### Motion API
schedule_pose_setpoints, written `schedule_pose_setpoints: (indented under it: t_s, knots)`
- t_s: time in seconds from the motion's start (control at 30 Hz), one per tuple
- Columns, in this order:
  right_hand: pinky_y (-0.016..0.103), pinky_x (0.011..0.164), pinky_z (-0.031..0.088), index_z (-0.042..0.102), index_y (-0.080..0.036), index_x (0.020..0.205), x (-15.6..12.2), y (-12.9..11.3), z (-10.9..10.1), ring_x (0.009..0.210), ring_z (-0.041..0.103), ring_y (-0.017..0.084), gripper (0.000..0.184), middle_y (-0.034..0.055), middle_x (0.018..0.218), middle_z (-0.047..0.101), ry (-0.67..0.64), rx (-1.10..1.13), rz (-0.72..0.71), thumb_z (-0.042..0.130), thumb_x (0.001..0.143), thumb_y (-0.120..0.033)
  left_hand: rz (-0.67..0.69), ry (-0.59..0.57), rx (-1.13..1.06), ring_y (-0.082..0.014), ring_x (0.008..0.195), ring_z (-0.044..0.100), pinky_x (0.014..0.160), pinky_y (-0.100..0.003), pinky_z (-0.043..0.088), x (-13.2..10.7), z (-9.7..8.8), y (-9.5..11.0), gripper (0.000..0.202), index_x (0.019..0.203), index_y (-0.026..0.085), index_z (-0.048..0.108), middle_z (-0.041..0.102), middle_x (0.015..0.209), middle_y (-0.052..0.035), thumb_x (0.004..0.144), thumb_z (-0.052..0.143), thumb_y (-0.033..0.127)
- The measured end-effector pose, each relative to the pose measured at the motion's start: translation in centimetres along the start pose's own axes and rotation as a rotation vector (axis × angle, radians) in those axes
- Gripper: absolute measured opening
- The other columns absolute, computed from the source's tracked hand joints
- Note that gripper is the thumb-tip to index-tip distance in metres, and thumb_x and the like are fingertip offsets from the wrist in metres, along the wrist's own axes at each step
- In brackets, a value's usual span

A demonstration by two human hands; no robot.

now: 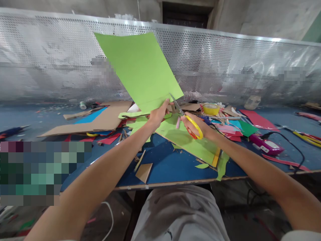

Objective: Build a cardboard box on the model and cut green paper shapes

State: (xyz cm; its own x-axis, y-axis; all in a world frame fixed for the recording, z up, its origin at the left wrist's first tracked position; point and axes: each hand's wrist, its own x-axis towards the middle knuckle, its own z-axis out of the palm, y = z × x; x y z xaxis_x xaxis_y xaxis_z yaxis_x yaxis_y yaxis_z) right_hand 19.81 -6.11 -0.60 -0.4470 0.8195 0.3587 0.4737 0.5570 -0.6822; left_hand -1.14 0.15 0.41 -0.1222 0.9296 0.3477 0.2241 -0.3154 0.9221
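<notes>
My left hand (pixel 160 113) pinches the lower edge of a large light-green paper sheet (pixel 141 67), which stands up tilted above the table. In my right hand (pixel 194 125) is a pair of scissors (pixel 198 128) with yellow and red handles. Their blades reach the sheet's lower right part, close to my left fingertips. A thin line runs across the sheet near its bottom edge. Under my hands lies more green paper (pixel 190 140) on the table, with a green leaf-shaped scrap (pixel 202 166) at its front.
Brown cardboard (pixel 105 117) lies left on the blue table (pixel 170 170). Yellow tape (pixel 211 109), red paper (pixel 258 118), a purple device (pixel 267 144) with a black cable and yellow-handled pliers (pixel 307 138) are to the right. A perforated metal panel (pixel 213 63) stands behind.
</notes>
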Motion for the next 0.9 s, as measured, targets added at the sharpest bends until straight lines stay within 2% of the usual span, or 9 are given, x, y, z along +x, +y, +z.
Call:
schedule_pose_setpoints:
  t_s: [0.3,0.67,0.8,0.9]
  knots:
    - [0.029,0.048,0.036,0.043,-0.026,0.088,0.1,1.1,0.7,0.048,0.044,0.013,0.053,-0.0056,0.062,0.045,0.031,0.004,-0.001,0.042,0.105,-0.076,-0.024,0.009,-0.006,-0.0167,0.057,0.055,0.058,-0.029,0.040,0.4,0.1,-0.5,0.051,0.102,0.025,0.086,0.067,0.065,-0.0020,0.096,0.058,0.067]
    - [0.029,0.047,0.040,0.042,-0.027,0.088,-0.3,0.7,1.1,0.047,0.043,0.013,0.052,-0.0056,0.062,0.045,0.061,0.051,-0.015,0.047,0.103,-0.076,-0.037,0.002,-0.031,-0.0157,0.055,0.052,0.058,-0.029,0.042,0.1,0.1,-0.1,0.048,0.099,0.024,0.084,0.063,0.061,-0.0003,0.095,0.060,0.065]
    - [0.026,0.041,0.035,0.045,-0.026,0.090,0.3,1.1,0.6,0.043,0.043,0.012,0.052,-0.0067,0.060,0.046,0.006,0.106,0.044,0.054,0.100,-0.076,-0.001,-0.024,-0.234,-0.0141,0.057,0.055,0.061,-0.026,0.045,0.8,0.0,-0.4,0.040,0.079,0.020,0.076,0.060,0.059,-0.0007,0.098,0.061,0.052]
    - [0.025,0.040,0.036,0.046,-0.025,0.091,0.9,1.7,-0.7,0.043,0.046,0.011,0.054,-0.0064,0.062,0.051,-0.062,0.182,0.070,0.059,0.096,-0.077,-0.005,-0.067,-0.418,-0.0117,0.054,0.054,0.056,-0.024,0.042,1.6,-0.6,-0.2,0.035,0.070,0.019,0.064,0.060,0.061,-0.0009,0.099,0.061,0.039]
